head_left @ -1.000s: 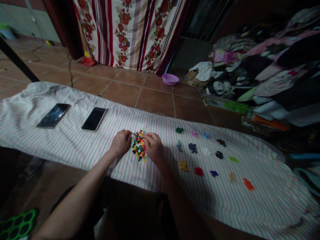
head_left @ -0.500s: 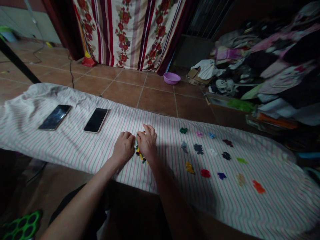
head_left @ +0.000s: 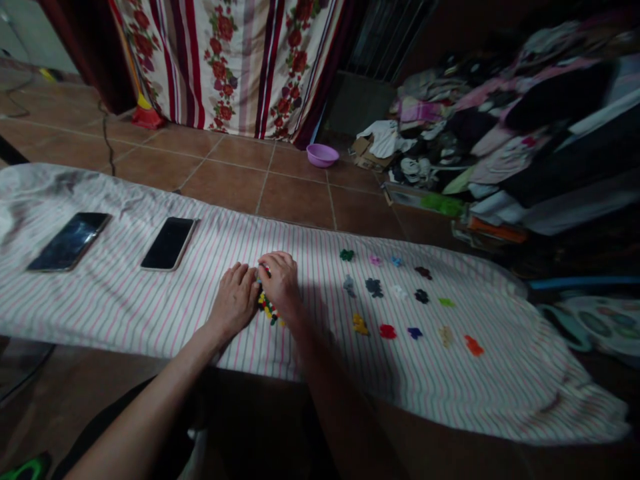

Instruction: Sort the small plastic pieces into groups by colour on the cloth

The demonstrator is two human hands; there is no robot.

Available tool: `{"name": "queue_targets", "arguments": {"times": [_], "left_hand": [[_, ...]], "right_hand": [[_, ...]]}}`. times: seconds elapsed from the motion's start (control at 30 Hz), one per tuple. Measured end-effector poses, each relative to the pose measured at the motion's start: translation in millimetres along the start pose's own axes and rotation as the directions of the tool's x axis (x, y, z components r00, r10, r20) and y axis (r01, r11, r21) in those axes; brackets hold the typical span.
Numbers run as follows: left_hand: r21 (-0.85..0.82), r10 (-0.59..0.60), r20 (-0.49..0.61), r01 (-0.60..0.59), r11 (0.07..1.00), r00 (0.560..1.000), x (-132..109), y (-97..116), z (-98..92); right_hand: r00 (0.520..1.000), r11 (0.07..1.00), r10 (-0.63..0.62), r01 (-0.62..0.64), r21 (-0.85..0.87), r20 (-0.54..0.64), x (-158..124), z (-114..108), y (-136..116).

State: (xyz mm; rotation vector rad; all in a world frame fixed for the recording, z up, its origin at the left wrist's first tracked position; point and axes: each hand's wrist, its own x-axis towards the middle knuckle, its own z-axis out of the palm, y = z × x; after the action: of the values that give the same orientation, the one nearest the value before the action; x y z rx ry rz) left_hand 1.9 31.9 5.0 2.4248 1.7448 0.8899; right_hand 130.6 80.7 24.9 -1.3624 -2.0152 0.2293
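A heap of small mixed-colour pieces (head_left: 269, 308), yellow, red, green, black and white, lies on the striped cloth between my hands. My left hand (head_left: 234, 299) rests palm down along the heap's left side, fingers stretched out, holding nothing. Over the far end of the heap my right hand (head_left: 281, 279) is curled, fingers and thumb around some pieces that show in the gap; its palm side is hidden. To the right lie single-colour clusters: dark green (head_left: 347, 255), dark grey (head_left: 373, 287), yellow (head_left: 359, 324), red (head_left: 387, 331), orange (head_left: 473, 345) and several others.
Two phones, one dark (head_left: 70, 241) and one light-edged (head_left: 169, 244), lie on the cloth (head_left: 210, 233) at left. Beyond its far edge a purple basin (head_left: 323, 155) stands on the tiled floor. Clothes (head_left: 480, 127) are heaped at the right, and a flowered curtain (head_left: 235, 67) hangs behind.
The view has shifted to the right, so everything sits further left. My left hand's fingers have straightened from a curl, and my right hand's fingers have curled in more over the heap.
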Motion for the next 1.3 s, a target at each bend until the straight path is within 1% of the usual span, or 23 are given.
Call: {"name": "queue_targets", "arguments": {"times": [0.07, 0.17, 0.33, 0.57, 0.67, 0.73, 0.8, 0.87, 0.97, 1.03, 1.17, 1.23, 1.3], "left_hand": [[-0.010, 0.016, 0.013, -0.015, 1.000, 1.000, 0, 0, 1.3], [-0.004, 0.032, 0.038, -0.032, 0.999, 0.999, -1, -1, 1.8], [0.017, 0.015, 0.071, -0.016, 1.000, 0.997, 1, 0, 1.2], [0.035, 0.003, 0.028, -0.004, 0.999, 1.000, 6, 7, 4.0], [0.029, 0.027, 0.023, -0.028, 0.999, 0.999, 7, 7, 5.9], [0.020, 0.041, 0.022, -0.042, 0.999, 0.999, 7, 7, 6.7], [0.011, 0.049, 0.022, -0.050, 0.999, 0.999, 8, 7, 6.7], [-0.001, 0.046, 0.020, -0.046, 0.999, 0.999, 10, 8, 5.5], [-0.015, 0.016, 0.010, -0.016, 1.000, 1.000, 14, 11, 3.0], [-0.017, 0.010, 0.015, -0.009, 1.000, 1.000, 17, 13, 1.8], [-0.017, -0.022, 0.026, 0.022, 1.000, 0.999, 20, 12, 2.4], [-0.019, -0.047, 0.026, 0.047, 0.999, 0.999, 20, 11, 3.6], [-0.020, -0.066, 0.023, 0.066, 0.998, 0.998, 21, 11, 4.4]], "right_hand": [[1.000, 1.000, 0.010, -0.010, 0.001, 0.009, 0, -7, 2], [0.999, 0.999, 0.038, -0.038, -0.002, -0.016, -2, -17, 10], [0.994, 0.997, 0.071, -0.069, 0.023, -0.079, -8, -38, 35], [0.996, 0.997, 0.051, -0.047, 0.056, -0.080, -21, -66, 66], [0.997, 0.999, 0.035, -0.034, 0.028, -0.073, -27, -81, 77], [0.996, 0.999, 0.046, -0.046, -0.005, -0.076, -32, -93, 86], [0.991, 0.996, 0.076, -0.079, -0.027, -0.111, -37, -108, 98], [0.977, 0.991, 0.123, -0.131, -0.033, -0.176, -43, -124, 112], [0.944, 0.975, 0.198, -0.217, -0.046, -0.266, -55, -147, 136], [0.917, 0.955, 0.258, -0.290, -0.064, -0.305, -64, -159, 151], [0.860, 0.896, 0.391, -0.437, -0.076, -0.328, -78, -170, 173], [0.852, 0.881, 0.422, -0.466, -0.081, -0.310, -83, -172, 179], [0.863, 0.884, 0.419, -0.458, -0.087, -0.283, -86, -172, 182]]}}
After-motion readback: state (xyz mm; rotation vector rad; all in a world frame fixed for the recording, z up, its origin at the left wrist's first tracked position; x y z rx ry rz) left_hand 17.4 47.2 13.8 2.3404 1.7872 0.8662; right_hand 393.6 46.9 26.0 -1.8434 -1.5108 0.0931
